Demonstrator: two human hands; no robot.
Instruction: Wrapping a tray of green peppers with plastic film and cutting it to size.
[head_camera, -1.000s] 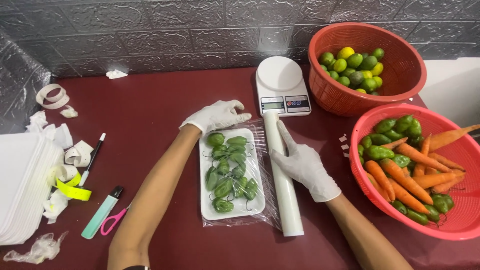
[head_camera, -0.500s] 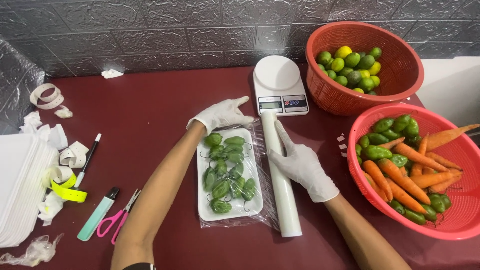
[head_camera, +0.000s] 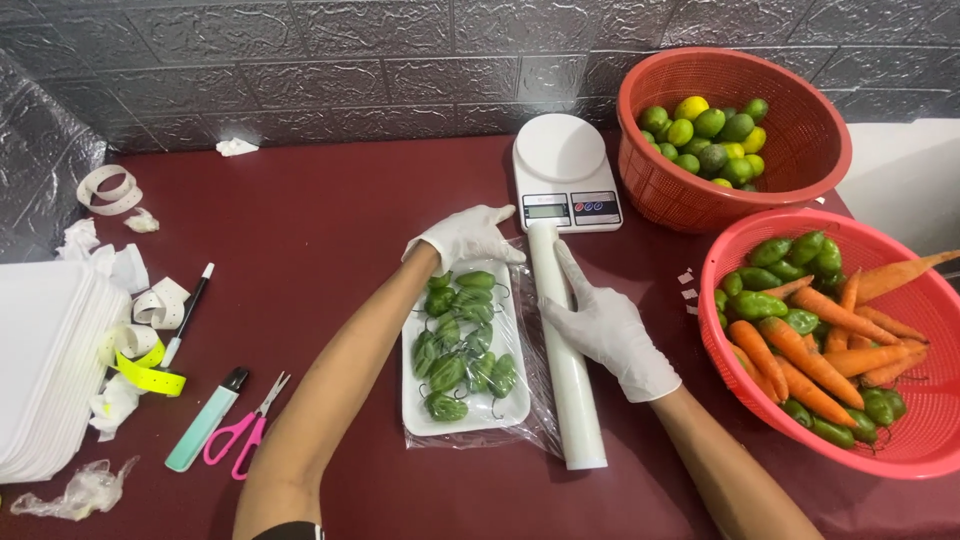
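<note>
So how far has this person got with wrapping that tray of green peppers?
Done: the white tray is filled with green peppers and sits on clear film. In hand: the left hand holds the film at the tray's far end while the right hand rests on the film roll. Left: the top looks uncovered and the film uncut.

Head view, steeply down, close – probably standing, table (head_camera: 300, 230)
</note>
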